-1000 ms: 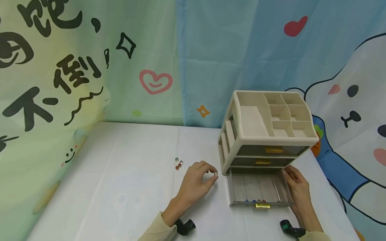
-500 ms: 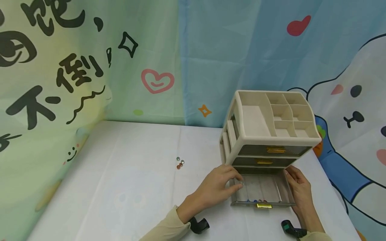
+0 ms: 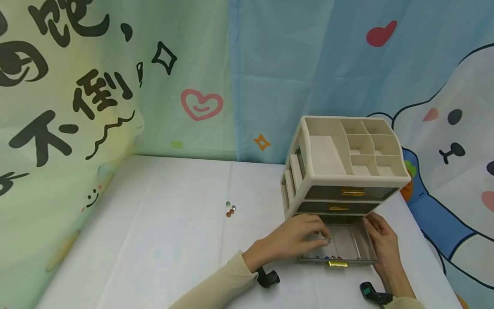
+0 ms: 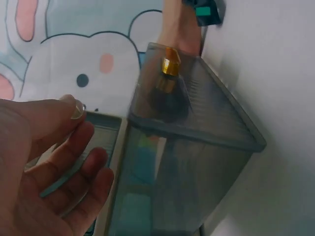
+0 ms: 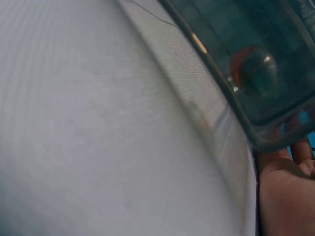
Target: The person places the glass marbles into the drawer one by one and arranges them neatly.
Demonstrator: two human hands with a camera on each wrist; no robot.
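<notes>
My left hand (image 3: pixel 295 238) is over the pulled-out bottom drawer (image 3: pixel 353 236), with a small clear marble (image 3: pixel 328 239) pinched between thumb and forefinger. In the left wrist view the marble (image 4: pixel 83 107) shows only as a glint at the fingertips. My right hand (image 3: pixel 382 240) grips the drawer's right side wall; part of its fingers is hidden. Several small blue and reddish marbles (image 3: pixel 333 257) lie inside along the drawer front. Through the clear wall in the right wrist view, one reddish glass marble (image 5: pixel 253 71) is visible. A gold handle (image 3: pixel 338 264) is on the drawer front.
The cream storage box (image 3: pixel 326 159) stands at the right, with open compartments on top and two closed drawers (image 3: pixel 349 193) above the pulled-out one. Several loose marbles (image 3: pixel 230 211) lie on the white tablecloth (image 3: pixel 173 223) to the left. A printed curtain (image 3: pixel 270 77) hangs behind.
My left hand has moved right with the pinched marble, from the table beside the drawer to over its inside. My right hand stays at the drawer's side.
</notes>
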